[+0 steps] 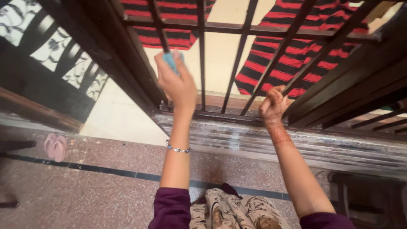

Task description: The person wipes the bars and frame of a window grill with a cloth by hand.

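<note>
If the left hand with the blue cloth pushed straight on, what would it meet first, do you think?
The left hand presses its small blue cloth at a dark metal window bar, so it would probably meet that bar first; depth is unclear.

Your left hand [178, 82] presses a soft blue cloth [171, 59] on dark, glossy metal bars [202, 63]; the sill [305, 142] is worn, streaked stone, the floor [106, 191] speckled, matt.

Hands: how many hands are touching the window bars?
2. The left hand presses a small blue cloth against one dark bar. The right hand grips the foot of a slanted bar near the window sill. No others in view.
</note>
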